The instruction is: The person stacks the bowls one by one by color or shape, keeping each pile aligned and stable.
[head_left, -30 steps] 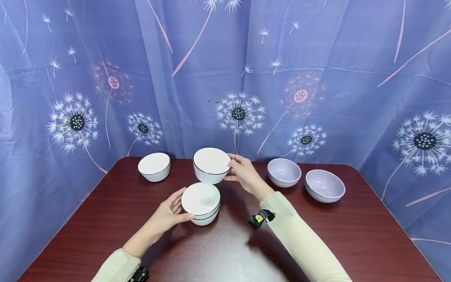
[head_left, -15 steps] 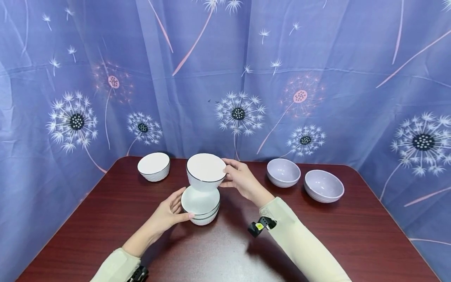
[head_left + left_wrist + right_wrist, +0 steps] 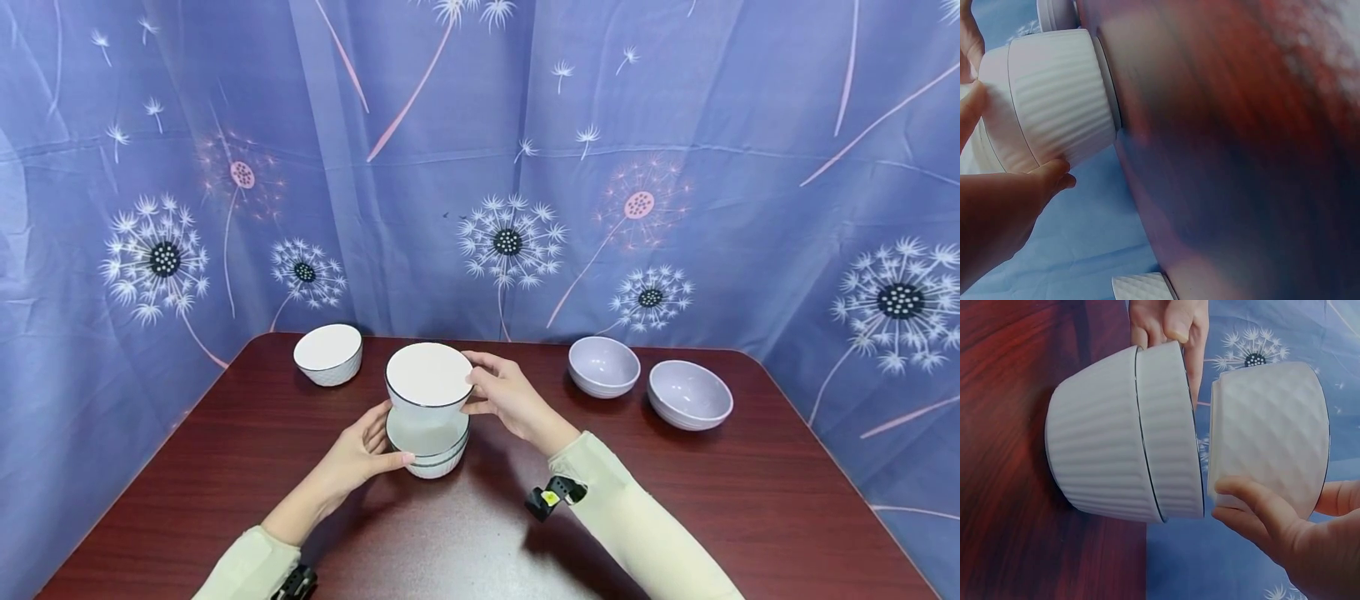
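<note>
Both arms reach forward; left hand (image 3: 360, 454) cupped (thumb forward, fingers curled), right hand (image 3: 504, 398) raised higher, fingers pinching, wrist bent inward.

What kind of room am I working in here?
Likely a staged recording setup, not a real kitchen: a dandelion-print curtain closes off every visible side, and the dark red table holds only white bowls and lavender bowls.

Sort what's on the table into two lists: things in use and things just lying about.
In use: diamond-textured bowl held by right hand; ribbed bowl stack steadied by left hand.
Lying about: white bowl; two lilac bowls.
</note>
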Motion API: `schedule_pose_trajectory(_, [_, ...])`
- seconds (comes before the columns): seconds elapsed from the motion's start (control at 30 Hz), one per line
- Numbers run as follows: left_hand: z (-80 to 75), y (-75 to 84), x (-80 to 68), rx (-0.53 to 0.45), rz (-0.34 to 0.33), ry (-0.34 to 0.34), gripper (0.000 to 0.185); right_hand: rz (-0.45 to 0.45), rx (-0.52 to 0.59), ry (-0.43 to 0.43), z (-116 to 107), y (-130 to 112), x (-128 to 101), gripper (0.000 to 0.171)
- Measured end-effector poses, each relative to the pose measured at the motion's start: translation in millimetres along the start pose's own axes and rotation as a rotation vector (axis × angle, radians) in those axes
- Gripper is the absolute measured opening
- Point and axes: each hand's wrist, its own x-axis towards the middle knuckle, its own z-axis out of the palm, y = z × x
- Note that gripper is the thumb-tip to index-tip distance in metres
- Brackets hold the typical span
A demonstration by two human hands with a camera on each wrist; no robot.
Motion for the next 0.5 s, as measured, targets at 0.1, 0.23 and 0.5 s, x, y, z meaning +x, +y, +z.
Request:
schedule_pose_trajectory(0.1, [0.2, 0.0, -0.1, 0.007, -0.004, 0.009, 0.09, 0.015, -0.008, -0.015, 0.9, 0.4, -1.6, 0.046])
schedule_pose_trajectory(0.23, [0.4, 0.0, 0.0, 0.035, -0.012, 0.018, 0.093, 0.031, -0.039, -0.037, 1.6, 3.2, -2.2, 0.047])
schedule_pose_trajectory(0.5, [1.8, -0.6, 0.7, 0.066, -0.02, 0.021, 0.095, 0.022, -0.031, -0.039, 7.3, 8.1, -7.1, 0.046])
